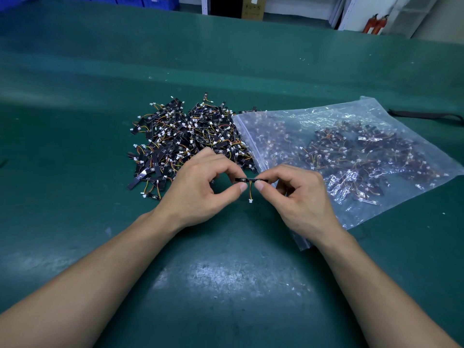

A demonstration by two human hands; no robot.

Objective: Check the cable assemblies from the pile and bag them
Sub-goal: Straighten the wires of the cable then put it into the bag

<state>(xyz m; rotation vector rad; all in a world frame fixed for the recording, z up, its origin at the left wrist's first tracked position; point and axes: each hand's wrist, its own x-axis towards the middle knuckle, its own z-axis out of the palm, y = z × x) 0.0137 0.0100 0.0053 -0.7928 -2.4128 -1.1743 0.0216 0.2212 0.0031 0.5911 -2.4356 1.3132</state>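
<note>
Head view: both hands meet over the middle of the desk, nearer its near edge than its far one. Each pinches one end of a single assembly between thumb and forefinger. The left hand has the left end and the right hand the right end. The assembly's black strip is held level, with its long axis running left to right between the two grips. Its short wires hang straight down from the middle to a white connector, which looks to hang just clear of the desk.

The pile lies beyond the left hand, toward the far edge. The bag, already well filled, lies flat to the right. Its zip edge faces the pile and passes under the right wrist. Whether that mouth is parted cannot be told.

This looks like the checking step. The strip's right end points at the bag and the right hand is the nearer one, already over the zip edge. Bagging would likely fall to that hand once the left lets go, sliding the strip in endwise along its own axis.
</note>
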